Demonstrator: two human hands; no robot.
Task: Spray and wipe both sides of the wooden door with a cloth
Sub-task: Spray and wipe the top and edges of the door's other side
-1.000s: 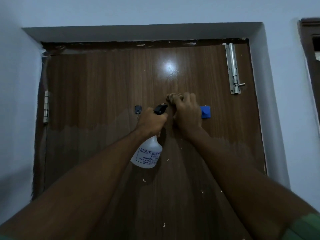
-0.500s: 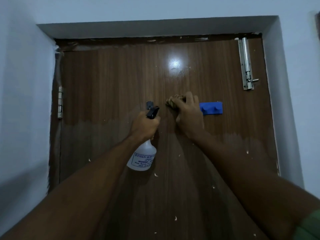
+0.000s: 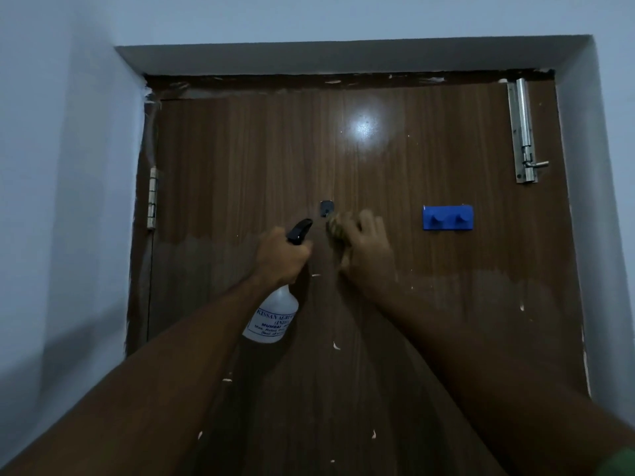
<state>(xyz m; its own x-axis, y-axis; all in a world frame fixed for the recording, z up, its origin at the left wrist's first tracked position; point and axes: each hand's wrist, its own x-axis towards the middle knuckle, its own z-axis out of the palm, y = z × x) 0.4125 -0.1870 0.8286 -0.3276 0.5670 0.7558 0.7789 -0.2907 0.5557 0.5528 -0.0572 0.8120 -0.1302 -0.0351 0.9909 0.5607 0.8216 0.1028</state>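
A closed wooden door (image 3: pixel 429 304) is seen from the head view, set in a recess of a pale blue wall (image 3: pixel 62 166). A spray bottle (image 3: pixel 273 316) is held up in front of the door by the left hand (image 3: pixel 283 255), whose grip is wrapped round the neck of the bottle just below the black spray head (image 3: pixel 299 230); the translucent body, printed with blue lettering, hangs below the fist, and the nozzle is pointed up and to the right, toward the door face. Just beside it, a brownish cloth (image 3: pixel 338 231) is pressed against the door by the right hand (image 3: pixel 369 250), and the bunched cloth is grasped under curled fingers, with part of it showing at the left of the hand; hand and cloth are blurred. A small dark metal fitting (image 3: pixel 325 208) is fixed to the door just above the cloth and the spray head. To the right, well apart from the hands, a blue two-peg hook rack (image 3: pixel 447 218) is mounted on the door, and a metal slide bolt (image 3: pixel 524 132) is fastened upright near the top right corner. A metal hinge (image 3: pixel 152 197) is seen on the left edge. The upper part of the door is darker and glossier than the lower part, with a light reflection (image 3: pixel 365 127) near the top middle, and small pale flecks (image 3: pixel 336 345) are scattered over the lower part.
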